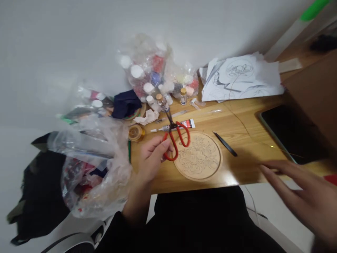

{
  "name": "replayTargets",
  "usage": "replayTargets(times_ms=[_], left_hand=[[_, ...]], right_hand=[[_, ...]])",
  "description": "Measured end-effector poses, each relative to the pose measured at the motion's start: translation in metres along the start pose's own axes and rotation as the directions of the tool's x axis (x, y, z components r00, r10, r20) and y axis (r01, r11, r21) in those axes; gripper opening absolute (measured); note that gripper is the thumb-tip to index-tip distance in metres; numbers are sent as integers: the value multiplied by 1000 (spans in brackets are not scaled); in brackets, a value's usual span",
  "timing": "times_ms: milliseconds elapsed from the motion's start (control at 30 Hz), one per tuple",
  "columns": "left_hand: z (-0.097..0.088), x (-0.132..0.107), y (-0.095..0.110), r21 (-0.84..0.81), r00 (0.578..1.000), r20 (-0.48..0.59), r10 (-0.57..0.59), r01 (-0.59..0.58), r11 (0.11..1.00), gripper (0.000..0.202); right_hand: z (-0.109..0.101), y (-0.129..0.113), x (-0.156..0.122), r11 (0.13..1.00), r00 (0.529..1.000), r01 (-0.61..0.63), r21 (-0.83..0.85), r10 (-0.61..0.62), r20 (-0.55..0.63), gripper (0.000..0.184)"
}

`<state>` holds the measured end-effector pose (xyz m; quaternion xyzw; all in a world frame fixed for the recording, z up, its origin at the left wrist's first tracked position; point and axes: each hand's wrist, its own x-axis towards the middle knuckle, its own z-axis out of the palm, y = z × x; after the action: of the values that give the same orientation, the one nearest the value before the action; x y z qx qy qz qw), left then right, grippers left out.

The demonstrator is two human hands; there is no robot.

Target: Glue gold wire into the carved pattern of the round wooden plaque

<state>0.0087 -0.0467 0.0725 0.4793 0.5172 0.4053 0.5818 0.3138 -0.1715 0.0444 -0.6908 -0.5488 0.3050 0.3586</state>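
Note:
My left hand (155,154) pinches one red handle loop of a pair of scissors (177,140), whose dark blades point away from me. Below the scissors lies a round wooden plaque (197,156) with a flower pattern drawn in dark lines. My right hand (302,193) hangs near the front edge of the table at the right, fingers stretched out, holding nothing. Between the plaque and that hand rest dark tweezers (225,144). A thin golden thread or wire (242,123) runs over the tabletop towards the right. Behind the scissors is a paint-like tube (188,123), partly covered.
Clear plastic bags (97,168) crowd the left side. White-capped bottles (137,71) and small gold-capped vials (183,96) stand at the back. Drawing sheets (239,77) lie back right, a dark phone or tablet (289,130) at right, beside a brown box (313,95).

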Motion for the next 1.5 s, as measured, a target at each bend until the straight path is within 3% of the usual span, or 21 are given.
replayTargets(times_ms=[67,167,267,333,400,467,533,600,633,700,767,867,933,1000,1133,1500], left_hand=[[5,-5,5,-66,996,63,-55,59,996,38],[11,-13,11,-183,979,173,-108,140,973,44],[15,-21,12,-226,966,227,-121,173,959,49],[16,-26,10,-228,964,237,-118,173,958,50],[18,-29,7,-214,965,242,-99,152,965,50],[21,-33,3,-194,971,231,-64,110,975,50],[25,-36,1,-167,976,216,-17,54,985,49],[29,-39,-1,-112,976,208,57,-34,993,47],[30,-42,-2,-65,973,206,102,-91,994,45],[33,-46,-3,51,961,198,192,-205,977,42],[34,-51,-4,159,947,198,253,-285,945,39],[36,-58,-8,267,926,231,299,-356,896,35],[35,-63,-10,309,913,238,332,-395,865,33],[33,-67,-12,317,907,220,358,-414,853,33],[27,-73,-15,295,924,180,337,-377,878,39],[19,-69,-17,254,944,95,315,-329,910,40]], right_hand=[[33,-42,28,994,992,101,-49,-105,-67,24],[66,-87,55,958,974,222,179,-226,0,36],[78,-104,58,927,967,185,328,-232,109,32],[79,-105,51,924,968,186,333,-231,101,27],[80,-102,41,932,967,229,280,-251,44,24],[81,-101,31,936,942,327,127,-312,-124,21],[83,-102,23,905,854,415,-91,-422,-304,18],[86,-102,17,861,794,461,-215,-509,-332,14],[87,-101,15,860,815,464,-214,-509,-279,14],[90,-98,11,908,904,403,-119,-415,-105,25],[94,-92,9,959,957,280,31,-282,69,37],[100,-84,6,966,960,145,213,-190,208,41],[103,-81,4,941,968,79,329,-151,201,33],[104,-81,3,859,976,-29,511,-85,198,22],[100,-83,2,622,923,-252,742,-76,377,37],[94,-73,5,450,827,-324,832,-293,480,33]])
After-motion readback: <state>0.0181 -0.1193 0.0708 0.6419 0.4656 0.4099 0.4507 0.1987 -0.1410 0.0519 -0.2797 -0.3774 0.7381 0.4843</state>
